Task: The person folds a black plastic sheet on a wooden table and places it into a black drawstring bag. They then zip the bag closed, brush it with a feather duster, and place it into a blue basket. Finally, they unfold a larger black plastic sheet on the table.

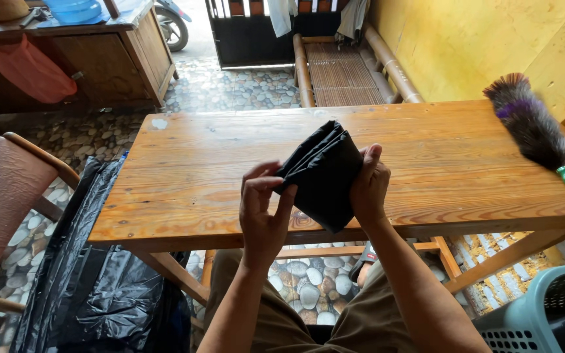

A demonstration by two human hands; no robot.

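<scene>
A folded black plastic bag (322, 173) is held up above the near edge of the wooden table (191, 176). My left hand (264, 212) pinches the bag's left edge between thumb and fingers. On the bag's right side, my right hand (369, 186) grips it with the thumb pointing up. The bag's layers fan out at the top, and its lower corner hangs just past the table's front edge.
A feather duster (534, 131) with a green handle lies on the table's right end. A large black plastic sheet (93, 281) hangs at lower left beside a brown chair (1, 196). A pale blue basket (544, 317) sits at lower right. A bamboo bench (341, 72) stands behind the table.
</scene>
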